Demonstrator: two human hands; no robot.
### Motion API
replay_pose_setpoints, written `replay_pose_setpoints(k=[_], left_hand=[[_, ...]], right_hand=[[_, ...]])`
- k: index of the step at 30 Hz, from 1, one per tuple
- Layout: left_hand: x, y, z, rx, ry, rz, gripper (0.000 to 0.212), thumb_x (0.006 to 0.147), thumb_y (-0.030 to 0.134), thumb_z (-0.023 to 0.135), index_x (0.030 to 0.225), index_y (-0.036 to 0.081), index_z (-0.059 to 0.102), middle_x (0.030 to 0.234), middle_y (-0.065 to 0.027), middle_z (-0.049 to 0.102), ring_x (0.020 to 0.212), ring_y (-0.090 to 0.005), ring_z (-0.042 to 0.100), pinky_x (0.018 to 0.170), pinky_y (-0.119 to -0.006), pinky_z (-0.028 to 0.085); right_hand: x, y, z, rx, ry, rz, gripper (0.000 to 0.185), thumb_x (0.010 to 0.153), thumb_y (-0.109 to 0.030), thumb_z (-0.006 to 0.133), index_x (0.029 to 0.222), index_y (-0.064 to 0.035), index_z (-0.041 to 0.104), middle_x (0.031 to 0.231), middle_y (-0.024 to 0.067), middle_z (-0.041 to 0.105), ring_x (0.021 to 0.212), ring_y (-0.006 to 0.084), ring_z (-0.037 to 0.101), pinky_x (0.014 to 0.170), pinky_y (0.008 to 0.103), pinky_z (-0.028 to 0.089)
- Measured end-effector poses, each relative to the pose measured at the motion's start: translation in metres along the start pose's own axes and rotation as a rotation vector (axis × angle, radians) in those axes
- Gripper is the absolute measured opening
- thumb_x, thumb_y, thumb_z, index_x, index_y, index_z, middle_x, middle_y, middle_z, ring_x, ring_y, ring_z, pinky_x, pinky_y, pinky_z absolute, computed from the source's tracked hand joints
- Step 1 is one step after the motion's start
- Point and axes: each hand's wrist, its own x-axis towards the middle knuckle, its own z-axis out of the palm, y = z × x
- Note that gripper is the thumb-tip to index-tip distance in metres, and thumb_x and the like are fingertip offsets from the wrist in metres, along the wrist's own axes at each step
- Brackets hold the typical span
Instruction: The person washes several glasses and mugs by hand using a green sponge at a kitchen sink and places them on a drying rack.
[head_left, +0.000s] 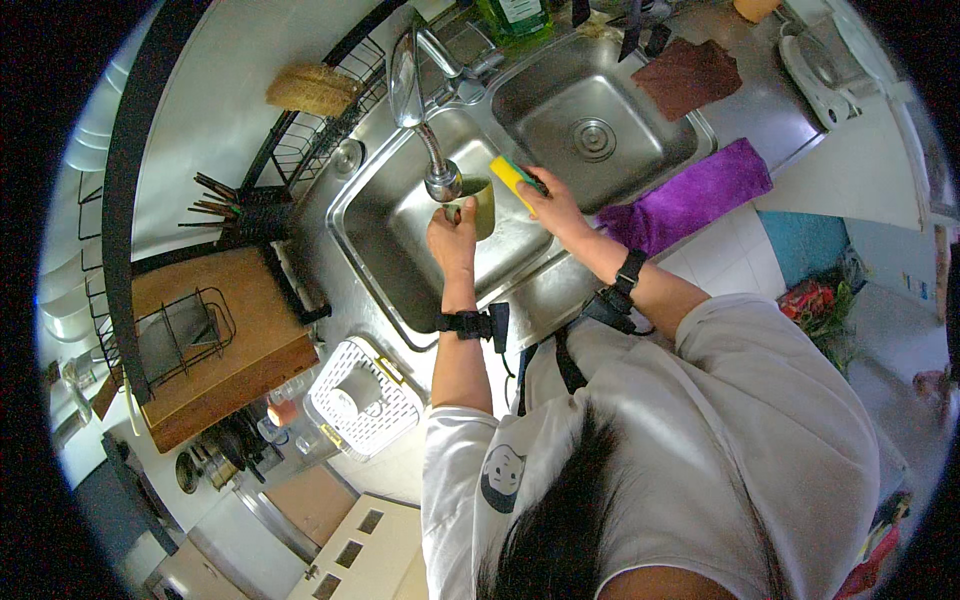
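Note:
My left hand (453, 232) grips a green mug (484, 214) by its handle, holding it over the left sink basin (397, 247). Just above the mug hangs the head of a chrome faucet (443, 181), partly covering its rim; whether water runs I cannot tell. To the right of the mug, my right hand (553, 202) holds a yellow sponge (511, 180) with a green scouring side. The sponge is tilted and apart from the mug. Its lower end is hidden by my fingers.
A purple towel (697, 191) lies over the front edge of the right basin (637, 142). A brown cloth (690, 79) hangs at that basin's far corner. Chopsticks stand in a black holder (262, 214) on the left. A white perforated tray (365, 431) holds a white cup (356, 391).

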Motion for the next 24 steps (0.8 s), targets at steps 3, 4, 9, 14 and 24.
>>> replay_pose_setpoints(k=[3, 4, 9, 14, 24], left_hand=[[0.001, -0.003, -0.002, 0.001, 0.027, -0.023, 0.045, 0.071, 0.040, 0.068, 0.068, -0.004, 0.057, 0.063, -0.0157, 0.059, 0.059, -0.0219, 0.057, 0.057, -0.035, 0.044], [0.000, -0.002, 0.000, 0.001, 0.026, -0.023, 0.045, 0.071, 0.040, 0.068, 0.068, -0.004, 0.057, 0.063, -0.0157, 0.059, 0.059, -0.0219, 0.057, 0.057, -0.035, 0.044], [-0.006, -0.010, 0.020, -0.507, 0.020, -0.088, 0.036, 0.072, 0.029, 0.070, 0.065, -0.001, 0.052, 0.057, -0.0023, 0.049, 0.054, -0.0112, 0.042, 0.051, -0.027, 0.037], [-0.006, -0.017, 0.033, -0.622, 0.024, -0.065, 0.033, 0.073, 0.027, 0.071, 0.067, 0.000, 0.053, 0.056, 0.0003, 0.046, 0.054, -0.0096, 0.041, 0.050, -0.025, 0.037], [-0.017, -0.024, 0.006, -0.228, -0.010, 0.085, 0.037, 0.070, 0.030, 0.072, 0.069, -0.001, 0.053, 0.055, -0.0074, 0.051, 0.051, -0.0156, 0.046, 0.051, -0.030, 0.040]], right_hand=[[-0.001, -0.001, 0.003, 0.004, -0.005, 0.033, 0.043, 0.079, -0.029, 0.059, 0.113, -0.0031, 0.051, 0.105, 0.0189, 0.055, 0.099, 0.0297, 0.053, 0.086, 0.0344, 0.039], [0.000, 0.000, 0.003, 0.016, -0.001, 0.027, 0.043, 0.079, -0.029, 0.059, 0.112, -0.0034, 0.051, 0.105, 0.0189, 0.055, 0.099, 0.0297, 0.053, 0.086, 0.0344, 0.039], [0.000, -0.005, 0.000, -0.008, 0.016, 0.002, 0.041, 0.079, -0.029, 0.059, 0.111, -0.0037, 0.052, 0.103, 0.0184, 0.055, 0.098, 0.0298, 0.053, 0.085, 0.0345, 0.040], [0.006, -0.004, -0.009, 0.012, 0.042, -0.055, 0.040, 0.078, -0.027, 0.059, 0.110, -0.0040, 0.053, 0.101, 0.0189, 0.056, 0.096, 0.0298, 0.053, 0.084, 0.0351, 0.040], [0.010, -0.033, -0.007, -0.193, -0.087, -0.283, 0.037, 0.077, -0.024, 0.061, 0.110, -0.0076, 0.055, 0.097, 0.0180, 0.056, 0.091, 0.0331, 0.054, 0.080, 0.0360, 0.043]])
